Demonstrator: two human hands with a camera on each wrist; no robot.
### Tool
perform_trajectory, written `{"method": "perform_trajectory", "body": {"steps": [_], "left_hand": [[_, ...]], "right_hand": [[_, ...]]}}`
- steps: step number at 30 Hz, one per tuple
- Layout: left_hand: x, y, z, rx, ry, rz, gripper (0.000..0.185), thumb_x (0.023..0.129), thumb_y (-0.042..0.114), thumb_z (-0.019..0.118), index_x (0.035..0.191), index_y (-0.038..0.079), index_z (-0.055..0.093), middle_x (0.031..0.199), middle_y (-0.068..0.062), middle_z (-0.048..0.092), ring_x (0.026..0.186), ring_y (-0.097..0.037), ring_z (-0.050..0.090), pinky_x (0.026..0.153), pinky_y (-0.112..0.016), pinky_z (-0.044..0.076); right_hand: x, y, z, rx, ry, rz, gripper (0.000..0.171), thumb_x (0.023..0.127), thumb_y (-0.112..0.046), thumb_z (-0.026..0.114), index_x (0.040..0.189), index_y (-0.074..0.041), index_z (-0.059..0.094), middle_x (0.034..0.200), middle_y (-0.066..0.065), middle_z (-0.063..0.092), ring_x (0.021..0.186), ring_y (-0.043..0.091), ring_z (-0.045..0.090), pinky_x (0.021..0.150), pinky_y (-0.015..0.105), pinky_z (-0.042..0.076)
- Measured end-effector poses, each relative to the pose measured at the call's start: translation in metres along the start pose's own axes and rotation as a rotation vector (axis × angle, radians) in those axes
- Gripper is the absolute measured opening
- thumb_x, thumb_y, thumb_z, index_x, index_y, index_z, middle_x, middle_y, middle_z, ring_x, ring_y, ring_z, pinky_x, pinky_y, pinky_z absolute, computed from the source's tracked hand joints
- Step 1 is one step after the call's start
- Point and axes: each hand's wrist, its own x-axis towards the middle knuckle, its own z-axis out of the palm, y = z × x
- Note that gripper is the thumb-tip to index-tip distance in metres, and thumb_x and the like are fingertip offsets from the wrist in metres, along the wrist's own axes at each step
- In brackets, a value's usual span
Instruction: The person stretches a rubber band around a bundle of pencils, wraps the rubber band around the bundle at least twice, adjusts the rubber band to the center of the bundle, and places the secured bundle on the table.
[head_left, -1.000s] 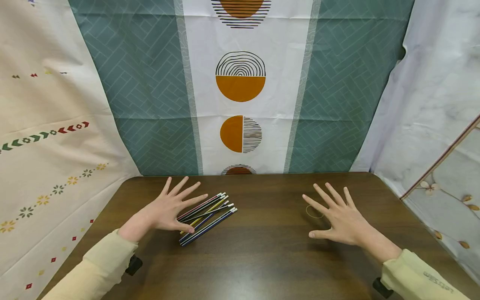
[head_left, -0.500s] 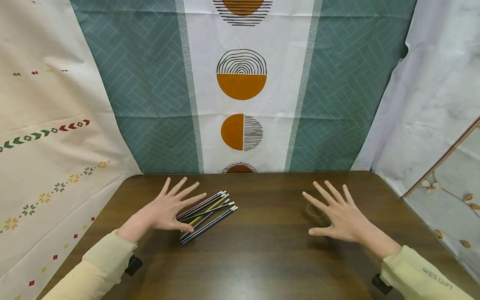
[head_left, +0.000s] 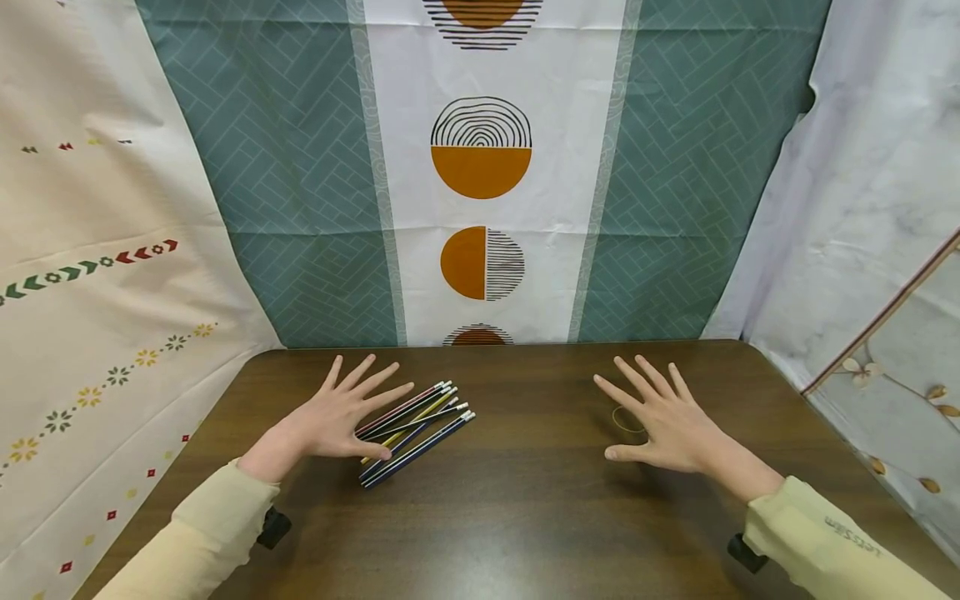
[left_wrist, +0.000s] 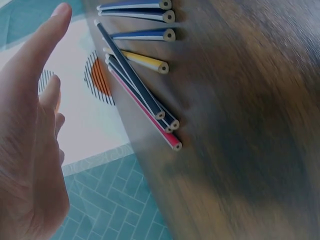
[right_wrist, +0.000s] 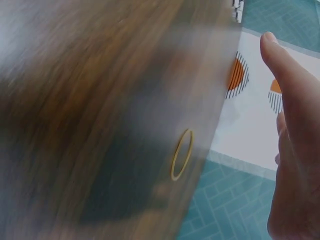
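A person's bare left hand [head_left: 337, 417] and right hand [head_left: 678, 427] hover, fingers straight and fanned apart, gripping nothing, above a dark brown wood-grain table [head_left: 495, 517]. The work looks barely begun: loose pencils [head_left: 420, 448] lie in an untidy heap at the left, some crossing others, their white-tipped ends toward the far right, while a thin yellow band [right_wrist: 173, 164] rests by itself at the right, with nothing inside its loop. Nothing appears finished; by the look of it, all handling of both is left to do. The left hand hangs just over the left part of the heap, partly hiding it from above, though the left wrist view shows it apart from the pencils; the right hand hangs near the band without touching it. Pale sleeves [head_left: 217, 517] cover both forearms, and the shadows of the hands fall on the glossy tabletop. Beyond the far edge hangs a teal-and-white cloth [head_left: 300, 167] printed with orange and black-lined circles. A cream fabric [head_left: 112, 200] with small coloured motifs drapes the left side, and a whitish, marbled sheet [head_left: 847, 167] with a flowering-branch print covers the right.
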Motion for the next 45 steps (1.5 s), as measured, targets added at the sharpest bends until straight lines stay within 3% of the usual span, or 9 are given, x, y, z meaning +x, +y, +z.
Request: {"method": "perform_trajectory", "body": {"steps": [9, 23, 33, 45], "left_hand": [[0.005, 0.003, 0.003, -0.047, 0.013, -0.029, 0.090, 0.078, 0.067, 0.068, 0.154, 0.032, 0.034, 0.165, -0.007, 0.024, 0.150, -0.046, 0.018, 0.110, -0.078, 0.005], [0.010, 0.003, 0.011, -0.113, -0.024, -0.064, 0.090, 0.080, 0.065, 0.068, 0.155, 0.030, 0.033, 0.164, -0.006, 0.026, 0.151, -0.043, 0.018, 0.111, -0.076, 0.004], [0.013, -0.001, 0.024, -0.169, -0.072, -0.101, 0.092, 0.081, 0.071, 0.062, 0.157, 0.031, 0.027, 0.165, -0.002, 0.025, 0.152, -0.038, 0.021, 0.113, -0.075, 0.009], [0.017, -0.002, 0.027, -0.243, -0.096, -0.108, 0.095, 0.082, 0.073, 0.060, 0.158, 0.030, 0.022, 0.163, -0.010, 0.027, 0.147, -0.041, 0.030, 0.113, -0.070, 0.022]], "right_hand": [[0.019, -0.012, 0.002, 0.033, 0.000, -0.013, 0.097, 0.079, -0.072, 0.066, 0.157, -0.032, 0.024, 0.166, 0.010, 0.016, 0.152, 0.042, 0.014, 0.113, 0.071, 0.010], [0.054, -0.030, 0.004, 0.080, -0.001, -0.064, 0.097, 0.080, -0.067, 0.067, 0.158, -0.031, 0.022, 0.166, 0.009, 0.015, 0.152, 0.040, 0.014, 0.114, 0.070, 0.013], [0.092, -0.048, 0.016, 0.171, -0.046, -0.115, 0.099, 0.082, -0.071, 0.063, 0.159, -0.035, 0.013, 0.167, 0.006, 0.011, 0.153, 0.033, 0.013, 0.118, 0.065, 0.012], [0.125, -0.063, 0.030, 0.202, -0.063, -0.156, 0.102, 0.080, -0.071, 0.066, 0.158, -0.038, 0.011, 0.167, 0.003, 0.011, 0.151, 0.037, 0.018, 0.116, 0.063, 0.020]]}}
